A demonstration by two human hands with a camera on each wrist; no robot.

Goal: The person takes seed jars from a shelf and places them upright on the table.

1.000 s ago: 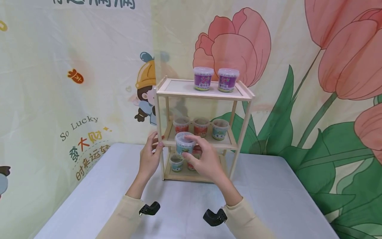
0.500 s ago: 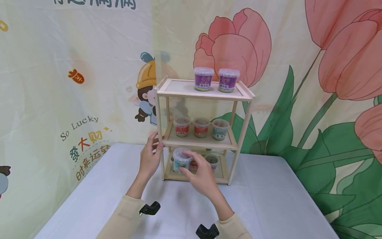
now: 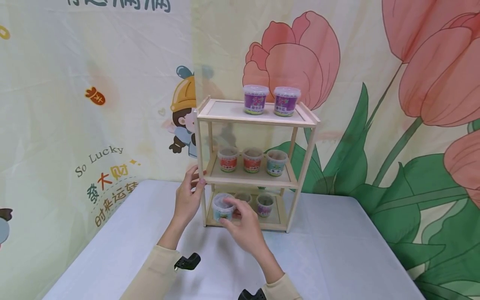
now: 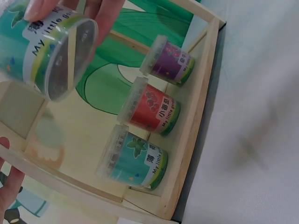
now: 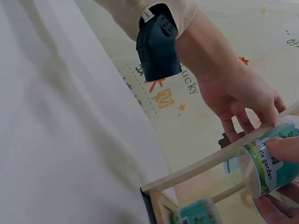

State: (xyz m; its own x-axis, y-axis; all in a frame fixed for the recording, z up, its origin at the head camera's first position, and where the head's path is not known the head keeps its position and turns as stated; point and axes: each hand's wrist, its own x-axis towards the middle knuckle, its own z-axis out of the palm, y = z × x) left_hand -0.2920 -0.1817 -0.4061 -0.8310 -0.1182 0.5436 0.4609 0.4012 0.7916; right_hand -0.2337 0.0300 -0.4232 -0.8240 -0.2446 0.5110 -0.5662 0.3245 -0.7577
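My right hand (image 3: 245, 229) pinches a teal-labelled plastic cup (image 3: 222, 211) with a clear lid, at the left front of the small wooden rack (image 3: 255, 181). In the left wrist view, the same cup appears tilted, its base showing, apart from the lower shelf. My left hand (image 3: 188, 198) grips the rack's left front post at middle-shelf height. On the lower shelf stand a teal cup (image 4: 135, 158), a red cup (image 4: 152, 107) and a purple cup (image 4: 170, 60) in a row; the held cup hides the teal one in the head view.
Two red cups (image 3: 228, 159) and a teal cup (image 3: 276, 163) stand on the middle shelf. Two purple lidded cups (image 3: 255, 100) are on the top shelf, towards the right. The rack stands on a white-covered table (image 3: 330, 250) before a printed cloth backdrop (image 3: 150, 83).
My right hand has lowered the teal cup from middle-shelf height to the lower shelf's left front, shifting slightly left. The left hand has stayed on the post.
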